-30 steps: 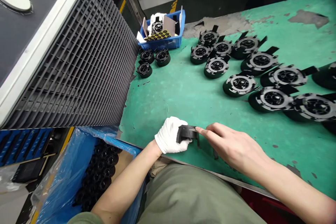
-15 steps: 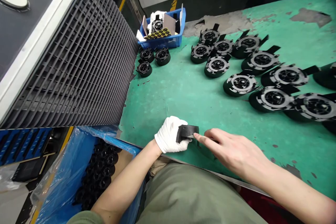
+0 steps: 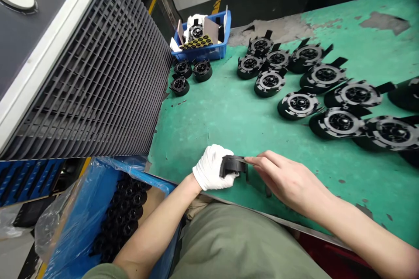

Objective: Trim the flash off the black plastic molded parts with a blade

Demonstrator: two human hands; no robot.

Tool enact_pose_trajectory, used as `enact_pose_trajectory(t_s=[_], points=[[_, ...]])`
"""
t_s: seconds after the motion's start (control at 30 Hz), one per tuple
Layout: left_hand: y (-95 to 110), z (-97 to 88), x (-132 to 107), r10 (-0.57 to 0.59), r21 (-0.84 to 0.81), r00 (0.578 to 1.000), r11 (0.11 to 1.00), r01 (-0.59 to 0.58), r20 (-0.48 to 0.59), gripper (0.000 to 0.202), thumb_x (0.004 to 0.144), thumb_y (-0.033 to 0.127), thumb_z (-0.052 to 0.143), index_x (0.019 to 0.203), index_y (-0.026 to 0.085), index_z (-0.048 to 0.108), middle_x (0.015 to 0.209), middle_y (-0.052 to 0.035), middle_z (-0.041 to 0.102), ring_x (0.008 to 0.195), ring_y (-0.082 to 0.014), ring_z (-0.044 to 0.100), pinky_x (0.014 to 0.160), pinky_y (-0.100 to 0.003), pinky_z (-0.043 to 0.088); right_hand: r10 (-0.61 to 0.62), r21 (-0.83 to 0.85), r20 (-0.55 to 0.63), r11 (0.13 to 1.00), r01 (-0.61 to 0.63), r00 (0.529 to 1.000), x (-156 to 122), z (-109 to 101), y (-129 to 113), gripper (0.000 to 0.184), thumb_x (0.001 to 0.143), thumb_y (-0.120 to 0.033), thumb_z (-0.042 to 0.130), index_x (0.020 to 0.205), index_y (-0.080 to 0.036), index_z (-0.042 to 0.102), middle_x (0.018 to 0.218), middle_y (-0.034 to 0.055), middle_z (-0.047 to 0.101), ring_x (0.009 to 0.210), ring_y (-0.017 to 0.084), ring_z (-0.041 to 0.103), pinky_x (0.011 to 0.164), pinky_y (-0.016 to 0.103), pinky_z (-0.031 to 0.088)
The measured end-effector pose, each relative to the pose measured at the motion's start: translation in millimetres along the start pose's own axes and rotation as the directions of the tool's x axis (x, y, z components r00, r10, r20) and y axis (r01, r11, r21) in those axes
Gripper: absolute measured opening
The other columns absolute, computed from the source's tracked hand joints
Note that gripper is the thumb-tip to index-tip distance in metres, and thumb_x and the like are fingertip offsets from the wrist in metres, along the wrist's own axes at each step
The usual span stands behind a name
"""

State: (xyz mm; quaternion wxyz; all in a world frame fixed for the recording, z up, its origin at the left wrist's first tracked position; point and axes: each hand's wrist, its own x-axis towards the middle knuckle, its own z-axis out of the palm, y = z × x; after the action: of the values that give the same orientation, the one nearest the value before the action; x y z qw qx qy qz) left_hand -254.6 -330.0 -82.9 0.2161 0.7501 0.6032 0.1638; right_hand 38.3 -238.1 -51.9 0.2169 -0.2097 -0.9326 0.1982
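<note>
My left hand [image 3: 213, 169], in a white glove, is closed around a round black plastic part [image 3: 235, 165] just above the front edge of the green table. The part is held tilted, its curved side wall showing. My bare right hand [image 3: 284, 178] is closed on a thin blade [image 3: 241, 158], whose tip lies against the upper rim of the part. The handle of the blade is mostly hidden in the palm. Both hands are close together, with the part between them.
Several round black-and-silver parts [image 3: 299, 103] stand on the green table [image 3: 209, 117] at right. A blue basket [image 3: 212, 52] and smaller black parts [image 3: 202, 69] stand at the back left. Left are a slatted grille [image 3: 98, 74] and a plastic-lined blue bin [image 3: 157, 176] of black parts.
My right hand has moved the blade up from the part's side wall to its upper rim. The left hand keeps its hold in nearly the same place.
</note>
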Motion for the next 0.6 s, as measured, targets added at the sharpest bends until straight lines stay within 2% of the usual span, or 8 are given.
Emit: enact_pose_trajectory(t_s=[0.17, 0.4, 0.6], points=[[2.6, -3.6, 2.4, -0.008, -0.007, 1.000, 1.000, 0.008, 0.017, 0.033, 0.088, 0.053, 0.090, 0.088, 0.029, 0.068, 0.083, -0.0073, 0.071, 0.085, -0.0351, 0.076, 0.081, -0.047, 0.060, 0.040, 0.022, 0.014, 0.999, -0.040, 0.999, 5.7, -1.1, 1.2, 0.033, 0.130, -0.023, 0.059, 0.159, -0.028, 0.074, 0.111, 0.0038, 0.079, 0.079, 0.017, 0.073, 0.068, 0.031, 0.052], [5.0, -6.6, 4.7, -0.003, -0.025, 0.999, 1.000, 0.004, 0.033, 0.031, 0.088, 0.051, 0.088, 0.088, 0.029, 0.067, 0.081, -0.0063, 0.071, 0.082, -0.0337, 0.075, 0.080, -0.046, 0.059, 0.011, 0.021, 0.033, 1.000, -0.011, 0.999, 6.6, -1.2, 1.7, 0.031, 0.135, -0.027, 0.055, 0.160, -0.028, 0.072, 0.111, 0.0040, 0.079, 0.080, 0.017, 0.073, 0.066, 0.031, 0.050], [5.4, -7.4, 5.7, 0.001, -0.033, 0.999, 0.999, 0.001, 0.048, 0.030, 0.089, 0.050, 0.087, 0.087, 0.029, 0.066, 0.078, -0.0050, 0.067, 0.077, -0.0315, 0.072, 0.078, -0.045, 0.056, -0.004, 0.021, 0.028, 1.000, 0.003, 1.000, 6.7, -0.5, 2.3, 0.031, 0.134, -0.026, 0.057, 0.158, -0.028, 0.076, 0.108, 0.0029, 0.078, 0.073, 0.016, 0.068, 0.062, 0.031, 0.046]])
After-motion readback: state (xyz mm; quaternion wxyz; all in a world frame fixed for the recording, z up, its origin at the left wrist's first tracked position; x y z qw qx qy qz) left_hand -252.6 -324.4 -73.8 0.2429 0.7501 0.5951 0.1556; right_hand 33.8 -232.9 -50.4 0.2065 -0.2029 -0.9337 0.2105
